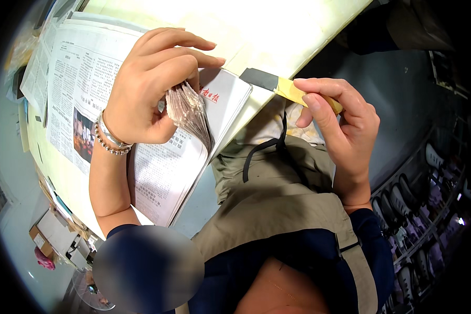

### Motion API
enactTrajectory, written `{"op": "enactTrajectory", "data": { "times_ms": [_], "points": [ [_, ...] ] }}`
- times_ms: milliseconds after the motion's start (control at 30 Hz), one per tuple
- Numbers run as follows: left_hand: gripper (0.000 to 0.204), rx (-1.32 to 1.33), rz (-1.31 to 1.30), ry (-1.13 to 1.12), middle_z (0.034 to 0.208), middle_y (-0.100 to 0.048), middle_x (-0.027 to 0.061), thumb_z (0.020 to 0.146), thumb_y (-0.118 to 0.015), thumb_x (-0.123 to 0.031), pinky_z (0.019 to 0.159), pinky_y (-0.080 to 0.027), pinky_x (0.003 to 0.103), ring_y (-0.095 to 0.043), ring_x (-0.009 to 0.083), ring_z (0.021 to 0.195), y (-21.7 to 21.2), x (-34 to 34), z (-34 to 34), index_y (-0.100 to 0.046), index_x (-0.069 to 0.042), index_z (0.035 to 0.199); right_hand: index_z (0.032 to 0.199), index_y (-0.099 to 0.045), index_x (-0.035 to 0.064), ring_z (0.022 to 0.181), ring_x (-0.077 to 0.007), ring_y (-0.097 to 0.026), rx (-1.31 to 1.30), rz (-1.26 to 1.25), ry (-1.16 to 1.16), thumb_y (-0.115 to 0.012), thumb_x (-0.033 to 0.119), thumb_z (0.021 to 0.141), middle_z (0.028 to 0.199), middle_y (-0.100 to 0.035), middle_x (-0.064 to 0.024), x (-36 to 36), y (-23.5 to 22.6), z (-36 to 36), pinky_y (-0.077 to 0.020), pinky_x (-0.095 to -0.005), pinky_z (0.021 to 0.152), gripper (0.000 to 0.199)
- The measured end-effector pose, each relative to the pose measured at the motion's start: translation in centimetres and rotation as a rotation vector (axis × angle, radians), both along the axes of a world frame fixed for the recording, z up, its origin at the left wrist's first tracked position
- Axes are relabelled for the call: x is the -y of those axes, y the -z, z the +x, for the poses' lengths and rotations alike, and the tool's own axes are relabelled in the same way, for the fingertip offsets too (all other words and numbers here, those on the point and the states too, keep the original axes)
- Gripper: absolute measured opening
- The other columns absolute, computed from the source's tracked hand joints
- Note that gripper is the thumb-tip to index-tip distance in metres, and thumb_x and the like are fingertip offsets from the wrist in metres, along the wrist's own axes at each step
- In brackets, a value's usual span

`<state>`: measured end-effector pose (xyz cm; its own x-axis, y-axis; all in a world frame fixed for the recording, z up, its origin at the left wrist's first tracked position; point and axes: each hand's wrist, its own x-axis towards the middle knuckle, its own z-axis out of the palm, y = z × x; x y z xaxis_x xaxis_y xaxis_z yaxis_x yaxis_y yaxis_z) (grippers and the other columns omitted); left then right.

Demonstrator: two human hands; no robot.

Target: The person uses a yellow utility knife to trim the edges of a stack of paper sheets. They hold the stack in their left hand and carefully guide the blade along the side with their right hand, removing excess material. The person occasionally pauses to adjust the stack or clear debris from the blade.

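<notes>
Head view: at the far left, past the worktop's left edge, are one brown cardboard box [42,240] and one small bright pink item [44,259]. On the left part of the pale yellow-white flat worktop [235,31] lie overlapping printed newspaper sheets [70,65], one with a dark colour photo [83,133]; their layers are too close to count.

To their right, along the worktop's near edge, lies one pile of white, grey-printed folded newspapers [165,172], with one line of red print near its upper corner.

The person's left hand [162,78], with one plain silver bangle [112,132] and one string of metallic beads [110,148] at the wrist, is over this pile. Its thumb and curled index finger pinch one fanned bundle of thin, brownish-grey layered strips [189,115]; the strips cannot be counted. The bundle is above the pile, close to the worktop's near edge, its narrow end pointing toward that edge. The other fingers reach out to the right, slightly spread.

Further right, the right hand [343,112] holds one flat tool with a yellow handle and a dark grey rectangular end [288,89], its thumb and index finger pinching the handle. The grey end is over the worktop's near edge, beside the pile's upper corner; whether they touch cannot be told. The handle extends beyond that edge.

At the far right, below worktop level, a dark rack [429,214] carries several black curved pieces with pale stripes, too dim to count.
</notes>
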<state>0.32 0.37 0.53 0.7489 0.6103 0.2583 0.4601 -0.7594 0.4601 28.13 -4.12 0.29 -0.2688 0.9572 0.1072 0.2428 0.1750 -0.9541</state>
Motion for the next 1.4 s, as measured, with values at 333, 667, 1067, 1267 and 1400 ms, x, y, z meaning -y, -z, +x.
{"op": "enactTrajectory", "data": {
  "times_ms": [333,667,1067,1267,1400],
  "points": [
    [0.025,0.057,0.035,-0.001,0.095,-0.073,0.0124,0.062,-0.068,-0.030,0.095,-0.042,0.049,-0.065,0.0344,0.099,-0.6,0.3,-0.1,-0.051,-0.012,0.062,0.102,-0.068,-0.0014,0.063,-0.0084,-0.061,-0.012,-0.020,-0.004,-0.060,0.000,0.089,0.081,-0.065,-0.0072,-0.2,0.4,0.0,-0.0437,-0.0182,0.052,0.015],
    [0.018,0.101,0.092,0.040,0.091,-0.071,0.0074,0.066,-0.063,-0.028,0.082,-0.049,0.042,-0.067,0.0262,0.088,-0.2,0.2,-0.4,-0.055,-0.012,0.063,0.098,-0.068,-0.0023,0.057,-0.0046,-0.054,-0.025,-0.099,-0.020,-0.057,0.008,0.093,0.071,-0.062,-0.0032,-2.1,-1.1,0.2,-0.0377,-0.0171,0.051,0.016],
    [0.016,0.146,0.043,0.023,0.092,-0.071,0.0093,0.060,-0.063,-0.023,0.075,-0.048,0.038,-0.063,0.0274,0.080,0.0,0.0,0.3,-0.054,-0.011,0.066,0.096,-0.067,-0.0033,0.056,-0.0052,-0.046,0.194,-0.250,-0.538,-0.055,0.021,0.095,0.059,-0.052,0.0008,-11.2,-1.4,-1.3,-0.0354,-0.0199,0.051,0.027],
    [0.020,0.147,-0.029,0.037,0.094,-0.069,0.0104,0.056,-0.062,-0.023,0.075,-0.046,0.037,-0.061,0.0288,0.081,0.2,-0.3,0.4,-0.055,-0.010,0.070,0.088,-0.071,0.0007,0.049,-0.0070,-0.042,0.153,-0.244,-0.693,-0.060,0.029,0.089,0.054,-0.051,-0.0004,-11.9,0.6,-2.3,-0.0313,-0.0222,0.049,0.030],
    [0.030,0.125,-0.070,0.040,0.097,-0.069,0.0148,0.057,-0.064,-0.034,0.077,-0.046,0.039,-0.061,0.0312,0.085,0.5,-0.2,0.0,-0.053,-0.008,0.069,0.091,-0.070,-0.0003,0.051,-0.0059,-0.041,0.114,-0.325,-0.693,-0.061,0.026,0.090,0.057,-0.052,0.0002,-10.8,1.0,-2.0,-0.0320,-0.0212,0.049,0.028]
  ]
}}
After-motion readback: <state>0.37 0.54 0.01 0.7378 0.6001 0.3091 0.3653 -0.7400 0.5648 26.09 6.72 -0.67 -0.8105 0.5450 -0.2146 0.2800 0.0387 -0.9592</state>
